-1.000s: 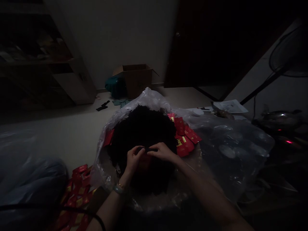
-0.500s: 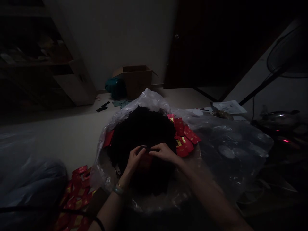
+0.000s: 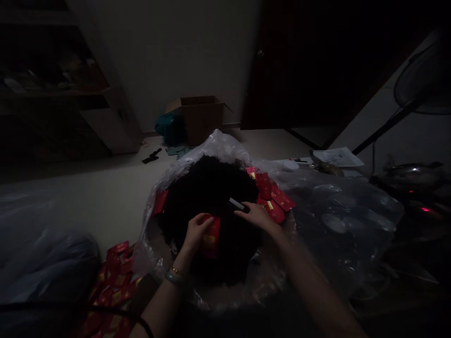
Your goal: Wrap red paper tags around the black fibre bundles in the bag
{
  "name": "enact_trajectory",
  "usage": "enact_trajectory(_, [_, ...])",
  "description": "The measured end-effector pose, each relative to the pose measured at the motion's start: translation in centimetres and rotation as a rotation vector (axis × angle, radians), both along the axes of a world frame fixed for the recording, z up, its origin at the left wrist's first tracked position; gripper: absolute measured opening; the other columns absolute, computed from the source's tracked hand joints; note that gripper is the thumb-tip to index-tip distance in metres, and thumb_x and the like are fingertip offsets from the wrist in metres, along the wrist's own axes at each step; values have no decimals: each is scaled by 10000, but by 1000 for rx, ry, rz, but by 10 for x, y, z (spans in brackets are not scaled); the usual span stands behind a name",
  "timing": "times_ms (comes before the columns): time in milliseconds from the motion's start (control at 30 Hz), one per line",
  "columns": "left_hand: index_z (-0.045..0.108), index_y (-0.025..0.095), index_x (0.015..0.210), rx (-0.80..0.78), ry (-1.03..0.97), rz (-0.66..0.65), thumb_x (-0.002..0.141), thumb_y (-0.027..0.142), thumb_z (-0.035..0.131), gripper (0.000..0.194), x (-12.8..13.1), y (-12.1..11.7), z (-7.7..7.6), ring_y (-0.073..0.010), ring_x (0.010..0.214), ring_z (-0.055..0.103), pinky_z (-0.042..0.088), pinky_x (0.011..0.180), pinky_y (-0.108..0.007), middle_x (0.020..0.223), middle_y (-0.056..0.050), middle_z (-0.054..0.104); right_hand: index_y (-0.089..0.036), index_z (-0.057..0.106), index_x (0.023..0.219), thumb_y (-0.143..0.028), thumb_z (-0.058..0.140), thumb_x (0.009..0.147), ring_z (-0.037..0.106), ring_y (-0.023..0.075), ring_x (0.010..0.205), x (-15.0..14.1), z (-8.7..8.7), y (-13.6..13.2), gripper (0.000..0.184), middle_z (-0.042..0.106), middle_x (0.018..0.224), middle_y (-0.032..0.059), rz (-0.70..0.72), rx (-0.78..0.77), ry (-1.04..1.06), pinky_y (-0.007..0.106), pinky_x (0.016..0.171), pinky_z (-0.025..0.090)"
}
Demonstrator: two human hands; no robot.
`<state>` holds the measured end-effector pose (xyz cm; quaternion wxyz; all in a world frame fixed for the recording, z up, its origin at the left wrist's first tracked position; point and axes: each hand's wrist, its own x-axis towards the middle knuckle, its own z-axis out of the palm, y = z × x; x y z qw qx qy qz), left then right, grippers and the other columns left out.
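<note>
I have one wide plastic bag (image 3: 217,142) in front of me, spread open into a round shape. Inside it sits one big heap of black loose stuff (image 3: 211,180), too dark for me to make out its grain. Red packets share the bag: I count at least four in the cluster (image 3: 282,197) along the heap's right edge, some overlapping, and one packet (image 3: 160,202) at its left edge.

My left hand (image 3: 195,232) has thumb and fingers pinched on the upper edge of one more red packet (image 3: 210,239), which is over the middle of the heap, gold patch showing; I can't tell whether it touches the black stuff. My right hand (image 3: 258,216), just right of it, has its fingers closed on one small dark tool (image 3: 237,204) with a pale flat end pointing up and left, apart from the packet.

Down on the left lies a pile of red packets (image 3: 116,281), too dim and jumbled to count. On my right is one clear bag (image 3: 334,223) with pale round shapes showing; I can't tell what they are. By the wall stands one cardboard box (image 3: 204,119), flaps open, its inside hidden, with one teal bundle (image 3: 171,129) beside it.
</note>
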<state>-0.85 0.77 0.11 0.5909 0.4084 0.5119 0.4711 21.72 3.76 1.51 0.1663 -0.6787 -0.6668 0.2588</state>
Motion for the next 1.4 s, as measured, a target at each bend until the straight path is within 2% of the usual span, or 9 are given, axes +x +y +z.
enact_trajectory(167, [660, 132, 659, 20, -22, 37, 602, 464, 721, 343, 1, 0, 0, -103, 528, 516, 386, 511, -201, 580, 16, 606, -176, 662, 1051, -410, 656, 754, 589, 264, 1005, 3, -14, -6, 379, 646, 1084, 127, -10, 152, -174, 333, 842, 434])
enact_trajectory(233, [657, 128, 650, 29, -17, 35, 607, 482, 710, 361, 1, 0, -1, -91, 509, 484, 358, 493, -195, 558, 25, 582, -183, 662, 1040, -396, 627, 782, 588, 233, 980, -18, -14, -11, 336, 644, 1063, 112, -4, 258, -17, 321, 836, 442])
enact_trajectory(333, [647, 126, 629, 51, -4, 24, 604, 495, 707, 375, 1, 1, -3, -80, 503, 452, 332, 487, -190, 542, 33, 556, -180, 661, 1018, -352, 632, 776, 617, 165, 759, -56, -12, -18, 298, 675, 885, 52, 131, 238, 366, 266, 691, 475])
enact_trajectory(467, [617, 124, 581, 63, -34, -17, 587, 503, 715, 391, 0, 2, -6, -79, 505, 434, 334, 495, -196, 531, 32, 542, -173, 680, 698, -277, 626, 762, 609, 152, 688, -81, -12, -23, 133, 667, 716, 29, 79, 281, 585, 249, 651, 461])
enact_trajectory(733, [653, 122, 642, 62, -28, -122, 684, 510, 635, 391, -2, 1, -5, -127, 561, 519, 410, 550, -238, 597, -12, 613, -179, 680, 671, -289, 550, 783, 622, 169, 695, -72, -13, -20, 203, 688, 709, 35, 45, 267, 623, 267, 662, 462])
enact_trajectory(933, [678, 171, 883, 334, 290, 182, 643, 326, 710, 287, 1, 1, -6, -159, 714, 604, 476, 683, -266, 773, -27, 668, -171, 688, 775, -392, 534, 784, 567, 143, 503, -74, -15, -20, 269, 688, 745, 39, -67, 199, 720, 250, 452, 430])
enact_trajectory(1133, [669, 186, 860, 423, 238, 271, 685, 288, 690, 204, 2, -3, -7, -168, 772, 633, 500, 742, -289, 826, -33, 689, -196, 707, 788, -309, 645, 718, 638, 184, 755, -78, -10, -29, 147, 701, 794, 41, -27, 358, 684, 291, 708, 500])
enact_trajectory(1267, [671, 195, 713, 529, 278, 245, 707, 257, 671, 62, 0, -6, -2, -158, 711, 609, 489, 694, -274, 725, -21, 658, -201, 707, 766, -301, 632, 740, 634, 181, 733, -80, -8, -33, 127, 696, 773, 41, -15, 378, 653, 292, 693, 493])
enact_trajectory(1400, [675, 212, 696, 626, 352, 185, 740, 260, 635, 77, -2, -7, 1, -157, 693, 584, 477, 670, -276, 720, -26, 636, -208, 705, 742, -318, 605, 774, 629, 175, 720, -80, -8, -33, 153, 690, 750, 37, -7, 401, 661, 280, 671, 486])
